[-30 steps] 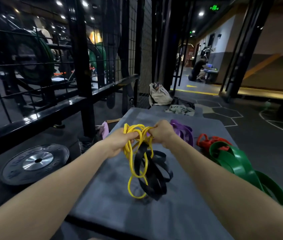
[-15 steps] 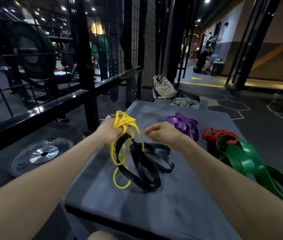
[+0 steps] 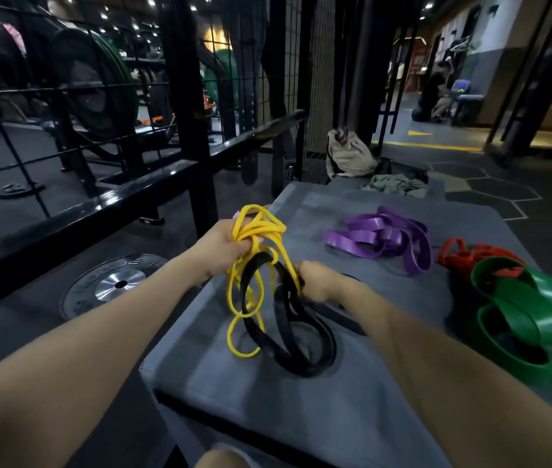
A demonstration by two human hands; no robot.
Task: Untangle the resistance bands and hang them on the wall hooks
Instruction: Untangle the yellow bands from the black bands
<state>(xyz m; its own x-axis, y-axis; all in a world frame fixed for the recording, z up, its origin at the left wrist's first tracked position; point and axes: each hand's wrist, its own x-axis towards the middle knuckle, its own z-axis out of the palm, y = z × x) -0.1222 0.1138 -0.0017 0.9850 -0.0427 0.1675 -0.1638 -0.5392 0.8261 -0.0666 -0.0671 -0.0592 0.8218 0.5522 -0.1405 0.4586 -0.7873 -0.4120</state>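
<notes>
A grey padded platform [image 3: 352, 410] fills the middle of the view, with a black cage rail [image 3: 98, 211] running along its left side and a weight plate [image 3: 119, 285] flat on the floor below it. No wall hooks can be made out from here, so hanging looks a long way off.

On the platform's right edge lies a green band [image 3: 538, 319] in wide loops, with a red band [image 3: 470, 255] bunched just behind it and a purple band [image 3: 382, 236] heaped nearer the centre (all three apart from the hands and not being worked).

The work is in the knot at the middle. The black band [image 3: 288, 336] trails down in broad loops onto the platform, and the thinner yellow band [image 3: 250, 292] threads through it, hanging as a long vertical skein.

The left hand [image 3: 223, 246] is closed around the bunched top of the yellow band, holding it raised. The right hand [image 3: 318, 282] sits lower and just to the right, fingers curled onto the strands where black and yellow cross; which strand it pinches cannot be told for sure.

So the tangle runs top to bottom between the hands, left above and right below, and separating it likely means drawing them apart along that line.
</notes>
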